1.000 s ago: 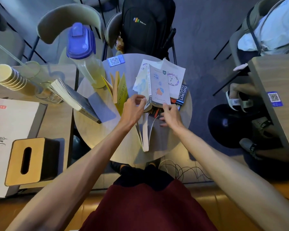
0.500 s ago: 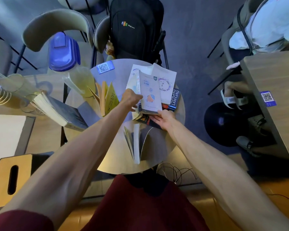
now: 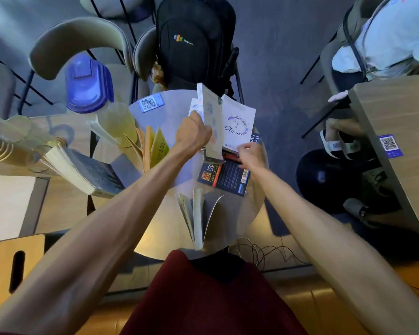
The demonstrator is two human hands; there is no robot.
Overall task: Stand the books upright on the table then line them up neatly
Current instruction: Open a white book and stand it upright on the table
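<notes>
Left hand (image 3: 192,135) closed around the white paperback (image 3: 209,122), now tipping it up off the pile and nearly on end. Right hand (image 3: 250,154) pinching the lower corner of the white "Ngám" book (image 3: 237,124), steadying it where half a second ago it was resting lower. Underneath, dark Napoleon book (image 3: 224,176) still lying flat on the round table (image 3: 169,221); yellow book (image 3: 153,147) and grey book (image 3: 196,213) already standing fanned. Lining up still waiting.

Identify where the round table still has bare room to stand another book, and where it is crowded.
Bare: table near edge right of the fanned white book; centre strip between yellow book and dark book. Crowded: far right, where both hands work the stack.
</notes>
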